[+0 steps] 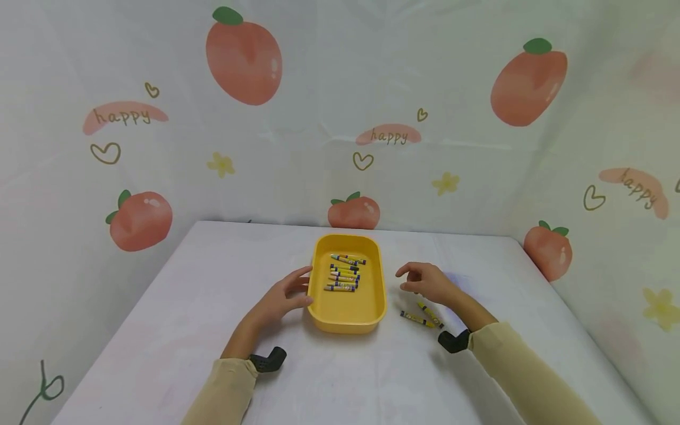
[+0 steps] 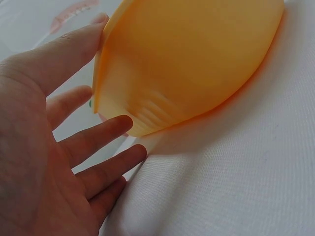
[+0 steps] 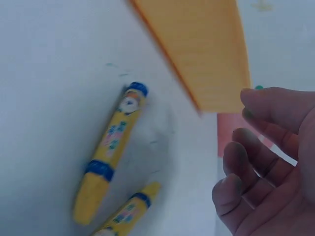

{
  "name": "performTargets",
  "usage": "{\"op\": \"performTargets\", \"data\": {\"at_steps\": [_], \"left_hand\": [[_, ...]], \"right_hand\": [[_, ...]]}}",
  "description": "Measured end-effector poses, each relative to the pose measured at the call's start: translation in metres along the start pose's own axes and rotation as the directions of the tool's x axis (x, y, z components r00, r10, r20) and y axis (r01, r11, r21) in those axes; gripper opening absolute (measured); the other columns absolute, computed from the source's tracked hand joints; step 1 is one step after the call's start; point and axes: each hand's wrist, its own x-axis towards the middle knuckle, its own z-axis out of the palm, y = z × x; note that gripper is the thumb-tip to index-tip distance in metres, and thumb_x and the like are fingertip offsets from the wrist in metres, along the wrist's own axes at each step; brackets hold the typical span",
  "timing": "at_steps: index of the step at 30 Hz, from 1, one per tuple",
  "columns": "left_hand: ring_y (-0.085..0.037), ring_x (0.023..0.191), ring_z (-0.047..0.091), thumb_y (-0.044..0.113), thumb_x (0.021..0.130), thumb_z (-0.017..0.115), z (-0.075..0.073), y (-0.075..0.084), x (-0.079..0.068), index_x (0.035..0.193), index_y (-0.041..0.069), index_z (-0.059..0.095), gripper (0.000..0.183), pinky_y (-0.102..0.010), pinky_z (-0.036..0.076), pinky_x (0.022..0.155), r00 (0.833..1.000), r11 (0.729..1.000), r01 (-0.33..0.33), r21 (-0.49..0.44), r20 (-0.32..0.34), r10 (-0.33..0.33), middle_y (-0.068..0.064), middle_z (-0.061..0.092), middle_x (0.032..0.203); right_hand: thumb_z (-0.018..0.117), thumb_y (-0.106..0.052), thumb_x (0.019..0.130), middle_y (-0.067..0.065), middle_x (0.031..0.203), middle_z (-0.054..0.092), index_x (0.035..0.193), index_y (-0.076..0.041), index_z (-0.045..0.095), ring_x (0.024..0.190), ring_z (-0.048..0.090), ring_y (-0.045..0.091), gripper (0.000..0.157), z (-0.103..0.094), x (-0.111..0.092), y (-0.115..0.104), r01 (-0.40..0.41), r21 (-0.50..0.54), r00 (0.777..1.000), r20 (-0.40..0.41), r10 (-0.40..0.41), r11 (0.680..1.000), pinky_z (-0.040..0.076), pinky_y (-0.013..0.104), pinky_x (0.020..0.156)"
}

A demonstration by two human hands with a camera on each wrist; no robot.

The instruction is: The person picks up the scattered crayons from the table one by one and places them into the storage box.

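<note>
A yellow tray (image 1: 347,308) stands on the white tabletop, with several crayons (image 1: 340,288) lying in a loose column inside it. At the tray's left side is my left hand (image 1: 273,302), its thumb and fingertips spread along the wall; in the left wrist view the thumb (image 2: 74,46) touches the rim. To the right of the tray hovers my right hand (image 1: 427,282), fingers loosely bent and nothing between them. Below that hand, two yellow crayons with blue bands lie on the cloth: one crayon (image 1: 417,319) points toward the tray, and the other crayon (image 1: 430,315) slants beside it.
White cloth (image 1: 239,254) covers the table. Behind it rises a backdrop (image 1: 297,165) printed with fruit, hearts and flowers. A faint purple stain (image 1: 458,283) marks the cloth near my right wrist. Each wrist carries a black camera mount (image 1: 269,359).
</note>
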Motion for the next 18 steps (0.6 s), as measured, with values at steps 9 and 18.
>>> {"op": "performTargets", "data": {"at_steps": [9,18], "left_hand": [[-0.027,0.126,0.05,0.029,0.088,0.072,0.0,0.002,0.0,0.151,0.026,0.036,0.072,-0.057,0.033,0.106,1.0,1.0,-0.002,0.012,-0.006,0.002,-0.008,0.053,0.14],[-0.027,0.126,0.05,0.03,0.087,0.072,0.0,0.002,-0.001,0.15,0.026,0.037,0.073,-0.056,0.034,0.106,1.0,1.0,0.008,0.003,-0.008,-0.008,-0.008,0.052,0.14]], "right_hand": [[0.072,-0.006,0.084,0.002,0.075,0.055,0.109,-0.001,0.065,0.065,0.05,0.017,0.026,0.003,-0.016,0.024,-0.007,-0.024,1.0,0.019,0.008,1.0,0.044,0.026,0.057],[0.075,-0.007,0.08,0.001,0.076,0.056,0.111,-0.004,0.064,0.068,0.051,0.017,0.033,0.004,-0.027,0.036,-0.07,-0.11,0.996,0.046,0.075,0.991,0.045,0.03,0.06]]}}
